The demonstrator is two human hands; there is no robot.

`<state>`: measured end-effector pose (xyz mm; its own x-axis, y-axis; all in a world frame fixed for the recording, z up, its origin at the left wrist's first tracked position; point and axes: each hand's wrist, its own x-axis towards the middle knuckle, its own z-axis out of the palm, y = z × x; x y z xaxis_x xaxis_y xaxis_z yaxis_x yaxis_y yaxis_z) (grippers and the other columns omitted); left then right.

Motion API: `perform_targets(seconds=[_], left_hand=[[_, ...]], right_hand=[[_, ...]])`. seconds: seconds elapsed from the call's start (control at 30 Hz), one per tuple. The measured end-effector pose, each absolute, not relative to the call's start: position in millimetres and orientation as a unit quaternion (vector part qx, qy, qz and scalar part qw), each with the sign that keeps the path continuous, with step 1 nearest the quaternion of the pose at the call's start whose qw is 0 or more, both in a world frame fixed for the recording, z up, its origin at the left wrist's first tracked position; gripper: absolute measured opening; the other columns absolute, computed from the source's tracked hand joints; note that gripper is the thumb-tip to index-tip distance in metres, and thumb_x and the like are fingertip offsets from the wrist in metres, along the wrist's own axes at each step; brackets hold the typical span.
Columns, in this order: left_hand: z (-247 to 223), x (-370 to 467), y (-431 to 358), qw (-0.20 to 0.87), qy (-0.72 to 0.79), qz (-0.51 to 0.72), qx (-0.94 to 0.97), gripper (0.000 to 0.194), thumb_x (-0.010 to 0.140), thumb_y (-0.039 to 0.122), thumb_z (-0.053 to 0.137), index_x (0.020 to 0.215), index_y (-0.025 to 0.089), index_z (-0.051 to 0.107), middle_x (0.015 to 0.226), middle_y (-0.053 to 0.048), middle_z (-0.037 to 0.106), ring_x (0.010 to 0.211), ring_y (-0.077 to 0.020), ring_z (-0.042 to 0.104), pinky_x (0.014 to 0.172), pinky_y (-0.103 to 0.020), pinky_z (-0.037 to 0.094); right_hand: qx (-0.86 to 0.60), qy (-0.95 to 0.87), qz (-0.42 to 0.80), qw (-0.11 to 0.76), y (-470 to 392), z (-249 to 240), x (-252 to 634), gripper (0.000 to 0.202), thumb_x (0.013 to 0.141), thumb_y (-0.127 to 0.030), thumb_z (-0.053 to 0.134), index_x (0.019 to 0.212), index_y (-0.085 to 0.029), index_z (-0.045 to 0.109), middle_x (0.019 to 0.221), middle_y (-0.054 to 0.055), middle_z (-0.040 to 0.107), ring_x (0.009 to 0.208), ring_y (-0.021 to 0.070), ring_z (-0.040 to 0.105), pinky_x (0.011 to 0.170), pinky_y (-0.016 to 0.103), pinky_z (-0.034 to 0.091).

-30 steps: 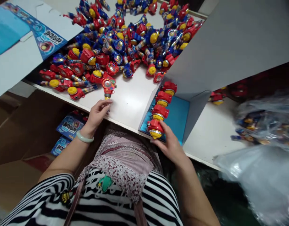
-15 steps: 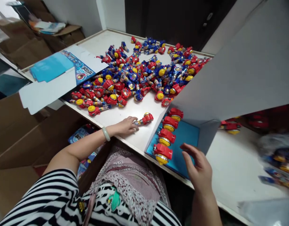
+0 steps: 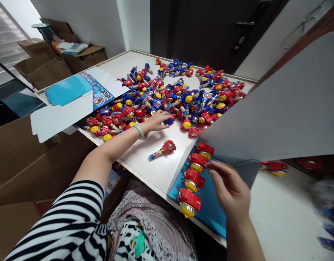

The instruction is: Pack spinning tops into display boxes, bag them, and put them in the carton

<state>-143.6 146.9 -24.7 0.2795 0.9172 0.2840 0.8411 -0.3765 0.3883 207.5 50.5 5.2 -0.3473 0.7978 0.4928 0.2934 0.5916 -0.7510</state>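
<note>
Toys (image 3: 161, 98) in red, blue and yellow lie in a loose heap across the far half of the white table (image 3: 142, 145). At the near edge of that heap the left hand (image 3: 158, 121) reaches in from the side, palm down, its fingers and thumb pinching a blue toy (image 3: 169, 121); how firmly, I cannot tell. A pale bracelet (image 3: 139, 131) circles that wrist, and a striped sleeve (image 3: 71, 206) covers the upper arm.

Nearer the person, a loose red toy (image 3: 169, 146) lies alone on the table, its handle pointing toward the person's left. Just right of it, an open box (image 3: 212, 210) with a blue floor and a tall grey flap (image 3: 286, 105) holds a row of four red toys (image 3: 193, 181), yellow tips facing the person. The right hand (image 3: 228, 185) is above the box, thumb and fingers curved and parted, the tips right beside the second toy from the far end; whether they touch it I cannot tell.

Flattened card (image 3: 70, 90) with blue print lies left of the heap. Beyond the box, another red toy (image 3: 276, 168) rests on the table, and a blurred plastic bag (image 3: 329, 197) sits at the right edge.
</note>
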Motion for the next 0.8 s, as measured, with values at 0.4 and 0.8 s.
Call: perform_targets(seconds=[0.4,0.8], left_hand=[[58,-130,136,0.178,0.532,0.401,0.724,0.045,0.091,0.049,0.064,0.121,0.016,0.060,0.123,-0.014,0.061,0.118,-0.0281,0.056,0.104,-0.045,0.046],[9,-222,190,0.022,0.761,-0.053,0.646,0.060,0.100,0.042,0.039,0.138,-0.003,0.049,0.152,-0.026,0.033,0.134,-0.0375,0.023,0.111,-0.064,0.017]], right_hand=[[-0.323,-0.737,0.104,0.584,103,46,156,0.068,0.077,-0.047,0.083,0.136,-0.033,0.052,0.126,0.008,0.054,0.117,0.0291,0.060,0.105,0.051,0.052],[-0.488,-0.667,0.132,0.547,83,-41,270,0.070,0.070,-0.042,0.085,0.129,-0.025,0.053,0.125,0.008,0.058,0.116,0.0273,0.061,0.105,0.049,0.051]])
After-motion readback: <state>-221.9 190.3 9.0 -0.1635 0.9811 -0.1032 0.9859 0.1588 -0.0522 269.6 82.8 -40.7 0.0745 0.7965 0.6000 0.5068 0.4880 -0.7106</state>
